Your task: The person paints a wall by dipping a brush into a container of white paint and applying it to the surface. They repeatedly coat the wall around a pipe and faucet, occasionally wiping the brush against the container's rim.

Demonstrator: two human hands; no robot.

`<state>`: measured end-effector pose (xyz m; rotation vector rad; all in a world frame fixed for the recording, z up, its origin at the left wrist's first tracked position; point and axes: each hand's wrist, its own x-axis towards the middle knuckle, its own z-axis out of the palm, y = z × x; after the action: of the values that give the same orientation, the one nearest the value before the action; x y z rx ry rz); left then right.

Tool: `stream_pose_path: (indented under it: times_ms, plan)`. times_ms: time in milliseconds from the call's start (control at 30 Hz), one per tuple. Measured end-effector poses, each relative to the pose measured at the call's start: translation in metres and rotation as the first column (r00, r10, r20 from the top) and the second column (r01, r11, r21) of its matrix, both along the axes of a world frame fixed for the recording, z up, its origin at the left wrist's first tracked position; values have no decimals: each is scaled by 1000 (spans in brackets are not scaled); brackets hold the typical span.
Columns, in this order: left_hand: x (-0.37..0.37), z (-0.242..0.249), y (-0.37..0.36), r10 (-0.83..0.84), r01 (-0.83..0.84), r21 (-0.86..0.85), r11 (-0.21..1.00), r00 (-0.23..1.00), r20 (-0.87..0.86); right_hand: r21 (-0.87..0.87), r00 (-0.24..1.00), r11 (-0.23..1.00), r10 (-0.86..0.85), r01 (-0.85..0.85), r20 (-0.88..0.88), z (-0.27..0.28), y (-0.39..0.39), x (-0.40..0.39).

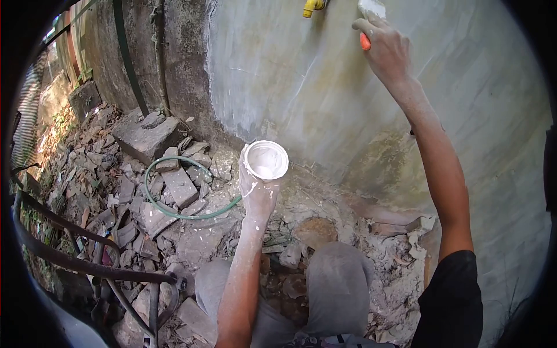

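Observation:
My left hand (259,194) is wrapped round a small white tub (282,171), holding it up in front of the wall's foot. White paint (266,160) lies inside the tub, and splashes of it streak my fingers and wrist. High on the right, my right hand (387,49) grips a paintbrush (371,8) with an orange-red handle. Its pale bristles point upward, at the wall (325,98), which carries a thin, streaky whitish coat over grey-green patches. The brush tip reaches the top edge of the view.
A yellow tap (314,7) juts from the wall left of the brush. Broken bricks and rubble (181,188) cover the ground, with a green hose (203,217) looped over them. A rusty metal frame (87,265) stands at lower left. My knees (336,278) are bent below.

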<state>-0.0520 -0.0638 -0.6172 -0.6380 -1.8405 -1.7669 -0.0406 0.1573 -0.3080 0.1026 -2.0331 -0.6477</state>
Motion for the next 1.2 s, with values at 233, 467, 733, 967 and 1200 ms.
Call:
stream_pose_path:
  times_ms: [233,467,733,967,1200]
  plan:
    - [-4,9,-22,113,-112,-21,993,993,28,104,933,990,-124,94,338,-267,25,11]
    - [-6,8,-39,116,-116,-27,993,993,1,-381,557,841,118,384,822,-323,-23,17]
    - [-8,5,-56,152,-151,-32,988,988,36,-708,859,697,290,112,422,-91,29,-55]
    - [-23,-30,-66,106,-104,-36,994,991,78,-308,996,951,28,1,89,119,-27,-12]
    - [-17,-19,-71,76,-77,9,997,991,107,45,995,994,-98,97,31,-58,-3,-40]
